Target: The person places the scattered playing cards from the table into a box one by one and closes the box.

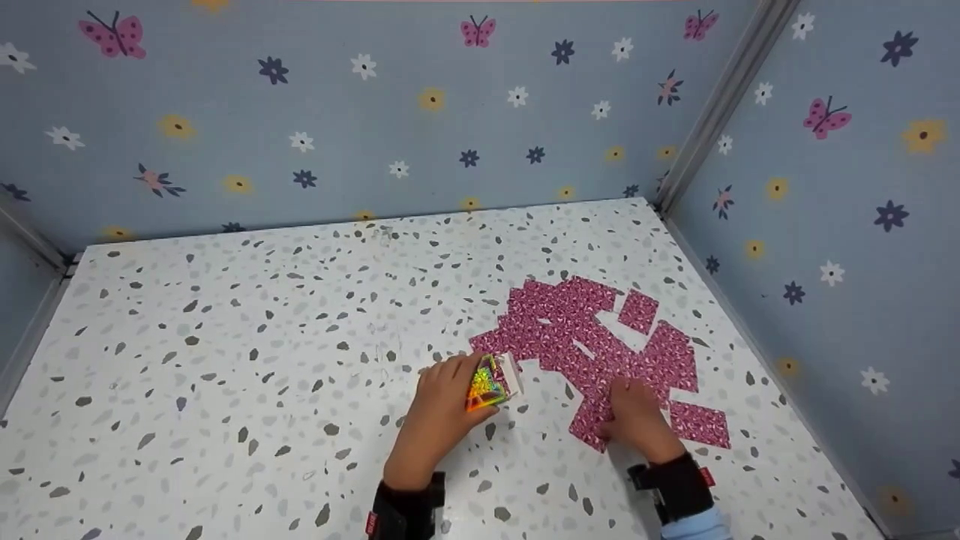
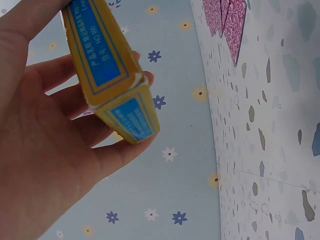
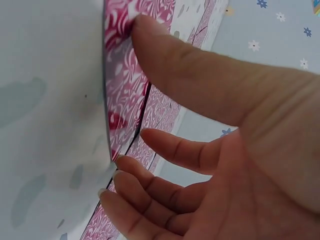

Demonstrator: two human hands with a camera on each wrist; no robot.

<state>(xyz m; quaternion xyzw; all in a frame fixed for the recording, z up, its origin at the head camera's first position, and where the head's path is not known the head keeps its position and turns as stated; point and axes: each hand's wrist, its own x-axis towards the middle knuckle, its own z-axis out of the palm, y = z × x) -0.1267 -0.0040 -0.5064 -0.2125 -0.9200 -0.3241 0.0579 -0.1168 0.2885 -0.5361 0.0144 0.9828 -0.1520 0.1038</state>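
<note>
Head: left hand (image 1: 444,397) grips 1 box (image 1: 485,382); right hand (image 1: 637,420), half-curled, touches cards (image 1: 566,304).

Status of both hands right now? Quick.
Left hand: closed, holding the yellow-and-blue box.
Right hand: thumb touching a pink-patterned card; whether it's gripping can't be told.

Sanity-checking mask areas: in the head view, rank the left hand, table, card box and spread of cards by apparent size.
1. table
2. spread of cards
3. left hand
4. card box, partly covered by the hand
</note>
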